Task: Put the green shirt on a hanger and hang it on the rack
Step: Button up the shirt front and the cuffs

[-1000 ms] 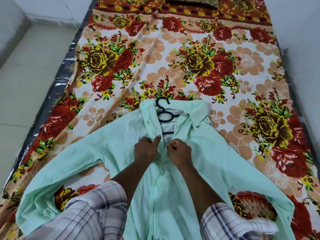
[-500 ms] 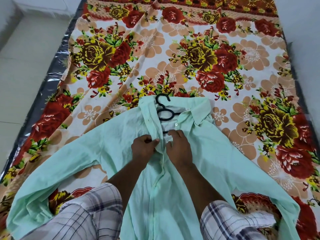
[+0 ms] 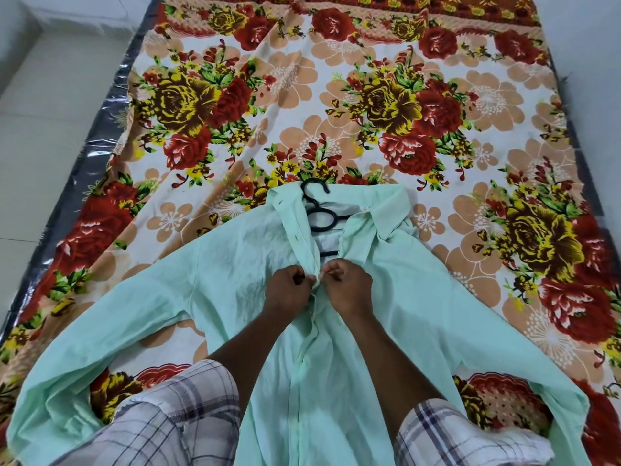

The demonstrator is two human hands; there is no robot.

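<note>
We see the green shirt (image 3: pixel 218 297) lying front-up on the bed's floral sheet (image 3: pixel 302 95), its sleeves spread out to either side. A black hanger (image 3: pixel 321 213) sits inside the neck opening, and its hook pokes out past the collar onto the sheet. Our left hand (image 3: pixel 289 294) and right hand (image 3: pixel 349 290) meet at the shirt's front opening just below the collar, almost touching each other. The fingers (image 3: pixel 304 279) of both hands are curled tight, each hand pinching one front edge of the shirt. Plaid cloth (image 3: pixel 161 418) shows at the near edge, on either side of our forearms. A pale floor (image 3: pixel 50 129) lies left of the bed.
</note>
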